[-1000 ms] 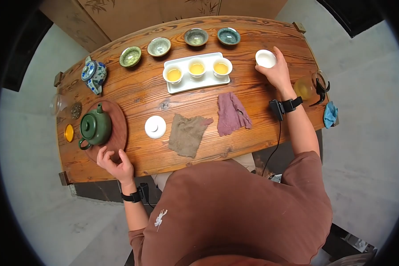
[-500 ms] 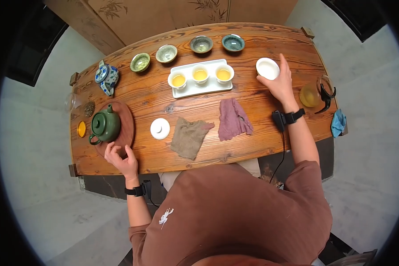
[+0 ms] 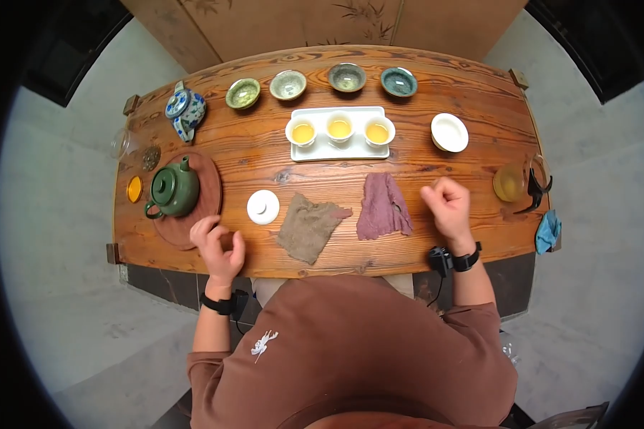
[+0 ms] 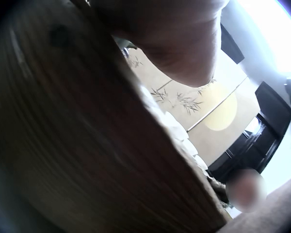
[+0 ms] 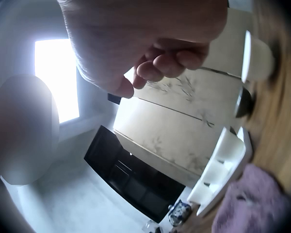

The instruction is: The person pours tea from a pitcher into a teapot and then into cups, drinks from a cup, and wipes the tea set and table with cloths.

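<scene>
My right hand is in the air on the right side, its fingers loosely curled with nothing in them; the right wrist view shows the curled fingers. Beyond it a white gaiwan bowl stands on the table, apart from the hand. Left of the hand lies a purple cloth. My left hand rests near the table's front edge, fingers loosely bent and holding nothing. Close by are a round reddish-brown board bearing a green teapot, and a white lid.
A white tray with three cups of yellow tea is mid-table. Several glazed bowls line the back. A brown cloth lies in front. At right stand a glass pitcher and blue cloth; at left, a blue-and-white teapot.
My right hand has let go of the white gaiwan bowl and drawn back toward me, its fingers curling. My left hand has shifted slightly right, away from the green teapot's handle.
</scene>
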Demonstrator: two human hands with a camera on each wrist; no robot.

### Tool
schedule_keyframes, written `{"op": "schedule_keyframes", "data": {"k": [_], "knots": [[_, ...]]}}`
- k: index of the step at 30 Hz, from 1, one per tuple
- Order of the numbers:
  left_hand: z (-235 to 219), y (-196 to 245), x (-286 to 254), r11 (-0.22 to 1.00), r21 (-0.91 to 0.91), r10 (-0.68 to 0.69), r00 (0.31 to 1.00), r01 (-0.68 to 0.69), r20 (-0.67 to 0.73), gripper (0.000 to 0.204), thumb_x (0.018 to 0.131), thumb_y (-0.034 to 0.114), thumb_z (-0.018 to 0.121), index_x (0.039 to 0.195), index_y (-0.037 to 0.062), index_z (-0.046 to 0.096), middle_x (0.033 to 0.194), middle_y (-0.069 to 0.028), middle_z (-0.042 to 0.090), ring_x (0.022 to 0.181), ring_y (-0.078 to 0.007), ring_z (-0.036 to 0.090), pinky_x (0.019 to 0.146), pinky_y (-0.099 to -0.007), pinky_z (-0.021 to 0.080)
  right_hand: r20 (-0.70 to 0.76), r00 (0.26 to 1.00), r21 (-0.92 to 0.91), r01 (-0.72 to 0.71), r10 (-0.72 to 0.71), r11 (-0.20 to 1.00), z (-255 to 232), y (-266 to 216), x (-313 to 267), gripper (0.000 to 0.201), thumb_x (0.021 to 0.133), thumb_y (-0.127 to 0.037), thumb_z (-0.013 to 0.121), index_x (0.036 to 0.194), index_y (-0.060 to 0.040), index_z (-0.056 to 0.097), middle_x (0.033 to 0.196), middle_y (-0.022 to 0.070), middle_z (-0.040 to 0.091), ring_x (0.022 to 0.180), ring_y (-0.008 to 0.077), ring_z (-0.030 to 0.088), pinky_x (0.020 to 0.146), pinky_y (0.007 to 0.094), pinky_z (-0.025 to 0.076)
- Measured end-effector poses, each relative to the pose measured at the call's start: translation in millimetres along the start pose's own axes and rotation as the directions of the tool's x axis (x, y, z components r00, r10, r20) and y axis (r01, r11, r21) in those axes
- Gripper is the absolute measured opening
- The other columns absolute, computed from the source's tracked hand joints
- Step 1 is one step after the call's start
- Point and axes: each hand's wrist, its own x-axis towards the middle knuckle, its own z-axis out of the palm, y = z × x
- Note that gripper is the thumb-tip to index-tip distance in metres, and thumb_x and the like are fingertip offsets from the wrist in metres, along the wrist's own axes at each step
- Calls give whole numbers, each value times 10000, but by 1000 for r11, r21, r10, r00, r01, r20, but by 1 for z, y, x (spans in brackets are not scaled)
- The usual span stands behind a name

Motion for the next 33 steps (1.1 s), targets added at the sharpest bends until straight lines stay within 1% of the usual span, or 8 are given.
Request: {"op": "schedule_keyframes", "data": {"k": [2, 5, 6, 9, 19, 26, 29, 33], "knots": [[9, 15, 12, 999, -43, -31, 999, 33, 35, 351, 793, 60, 765, 1087, 33, 574, 1318, -203, 579, 1227, -401, 522, 1063, -477, 410, 66, 988, 1, -139, 139, 990, 13, 24, -3, 506, 947, -54, 745, 618, -104, 364, 604, -86, 381, 590, 36, 305, 520, 256, 268], [23, 26, 27, 986, -112, -111, 988, 123, 106, 511, 789, 196, 815, 1210, 37, 572, 1438, -211, 535, 1313, -430, 479, 1128, -504, 340, 117, 990, -227, -51, 80, 973, 21, 24, -6, 516, 945, -28, 732, 607, -106, 350, 586, -76, 361, 573, 41, 289, 505, 266, 247], [28, 28, 29, 981, -111, -140, 980, 156, 141, 585, 798, 216, 810, 1279, 25, 538, 1464, -217, 515, 1348, -435, 461, 1144, -509, 329, 130, 989, -149, -56, 76, 987, 22, 29, -8, 519, 932, -6, 729, 610, -102, 334, 580, -60, 351, 563, 49, 281, 501, 277, 238], [40, 25, 30, 970, -108, -196, 961, 220, 195, 665, 826, 237, 808, 1378, 19, 510, 1505, -219, 498, 1390, -406, 453, 1177, -490, 317, 116, 993, -180, -10, 31, 984, 23, 32, -10, 518, 920, 20, 723, 616, -87, 317, 576, -35, 322, 558, 62, 278, 503, 290, 235], [47, 20, 26, 963, -98, -229, 954, 251, 195, 365, 869, 250, 781, 1157, 47, 684, 1277, -126, 628, 1248, -331, 532, 1086, -466, 337, 126, 992, -200, 46, -21, 979, 27, 38, -13, 499, 910, 71, 688, 641, -81, 297, 603, -23, 318, 570, 75, 271, 518, 292, 229], [43, 20, 24, 959, -66, -259, 945, 277, 197, 380, 872, 273, 791, 1176, 63, 706, 1139, -84, 638, 1127, -308, 538, 1018, -444, 358, 129, 992, -193, 36, -11, 981, 27, 39, -14, 501, 926, 50, 690, 644, -85, 299, 604, -31, 318, 574, 70, 275, 520, 288, 226], [47, 18, 21, 958, -64, -260, 943, 279, 205, 375, 874, 268, 792, 1178, 66, 706, 1134, -90, 635, 1125, -310, 537, 1018, -443, 353, 131, 988, -283, 112, -77, 953, 30, 35, -12, 498, 921, 26, 707, 637, -82, 312, 598, -19, 315, 565, 84, 279, 514, 300, 238], [50, 20, 21, 970, -40, -227, 953, 239, 203, 341, 891, 230, 780, 1163, 41, 696, 1154, -109, 633, 1118, -323, 531, 998, -434, 350, 118, 992, -281, 69, -37, 957, 26, 36, -13, 502, 907, 13, 729, 633, -76, 318, 585, -13, 306, 561, 91, 281, 511, 303, 248]]}}
